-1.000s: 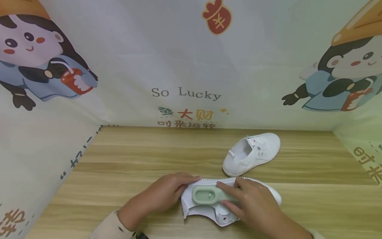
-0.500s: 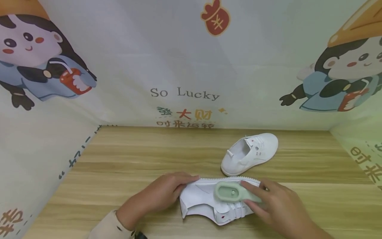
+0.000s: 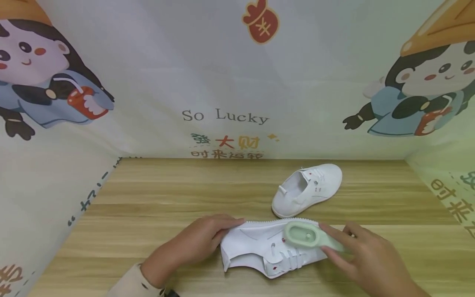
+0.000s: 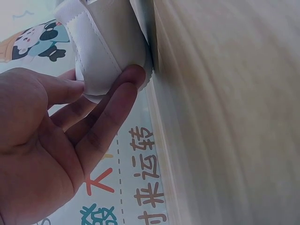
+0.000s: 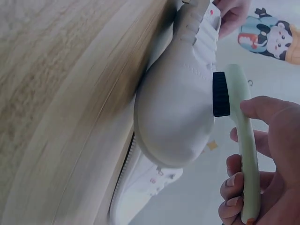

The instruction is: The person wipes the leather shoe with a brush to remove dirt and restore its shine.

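Observation:
A white lace-up shoe lies on its side across the front of the table, its opening toward me. My left hand grips its heel end; the left wrist view has thumb and fingers on either side of the heel. A pale green shoe brush is in my right hand, fingers wrapped about the handle. Its black bristles meet the shoe's upper near the toe in the right wrist view. From above, the brush head hides the bristles and part of the laces.
Behind the held shoe, the matching white shoe stands upright on the wood-grain table, toe pointing back right. Printed cloth walls enclose the table at the back and both sides.
My right hand has slid the brush rightward along the shoe's side, from near the heel to the front by the laces. The left hand keeps its hold on the heel.

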`<action>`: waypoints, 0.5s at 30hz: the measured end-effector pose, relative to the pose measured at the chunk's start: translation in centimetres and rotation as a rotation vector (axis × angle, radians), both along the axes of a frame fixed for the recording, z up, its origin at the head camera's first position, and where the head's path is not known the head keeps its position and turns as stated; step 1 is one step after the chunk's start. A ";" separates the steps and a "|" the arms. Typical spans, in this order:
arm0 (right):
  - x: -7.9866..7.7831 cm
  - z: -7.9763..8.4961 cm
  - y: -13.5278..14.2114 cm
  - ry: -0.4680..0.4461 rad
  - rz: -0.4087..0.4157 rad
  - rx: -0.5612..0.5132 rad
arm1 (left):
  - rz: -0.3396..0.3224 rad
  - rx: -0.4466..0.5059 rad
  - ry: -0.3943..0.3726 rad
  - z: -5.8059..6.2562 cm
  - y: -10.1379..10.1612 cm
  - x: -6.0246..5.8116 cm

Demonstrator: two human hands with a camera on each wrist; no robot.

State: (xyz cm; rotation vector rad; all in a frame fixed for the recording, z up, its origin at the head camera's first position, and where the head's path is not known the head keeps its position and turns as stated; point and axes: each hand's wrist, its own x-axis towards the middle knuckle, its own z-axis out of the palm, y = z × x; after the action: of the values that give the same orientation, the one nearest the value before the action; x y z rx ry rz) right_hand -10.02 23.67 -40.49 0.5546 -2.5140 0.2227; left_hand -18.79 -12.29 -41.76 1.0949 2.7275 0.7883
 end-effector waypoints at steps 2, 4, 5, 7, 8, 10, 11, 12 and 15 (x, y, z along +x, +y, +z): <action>0.0 0.0 0.3 0.017 0.003 -0.015 | 0.002 0.002 0.006 0.0 0.0 0.0; 0.0 0.1 0.6 0.028 0.002 -0.028 | 0.003 0.002 0.010 0.1 -0.1 0.0; 0.1 0.1 0.7 0.027 0.000 -0.031 | 0.003 0.003 0.009 0.1 -0.1 0.0; 0.2 0.0 0.8 0.022 -0.003 -0.035 | 0.005 0.003 0.004 0.1 -0.1 0.1; 0.2 0.0 0.8 0.018 -0.003 -0.034 | 0.006 0.003 0.001 0.1 -0.1 0.1; 0.1 0.0 0.7 0.017 0.005 -0.036 | 0.009 0.000 -0.005 0.1 -0.1 0.2; 0.1 -0.1 0.7 0.020 0.013 -0.039 | 0.011 0.001 -0.008 0.0 -0.1 0.2; 0.0 -0.1 0.6 0.023 0.024 -0.046 | 0.012 0.002 -0.011 0.0 -0.1 0.2; -0.2 -0.2 0.2 0.043 0.066 -0.064 | 0.014 0.002 -0.019 0.0 -0.1 0.3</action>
State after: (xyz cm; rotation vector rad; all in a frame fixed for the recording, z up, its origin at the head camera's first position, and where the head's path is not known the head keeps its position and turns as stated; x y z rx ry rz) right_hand -10.26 23.83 -40.70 0.6109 -2.4408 0.3113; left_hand -18.54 -12.40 -41.78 1.0635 2.7222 0.8002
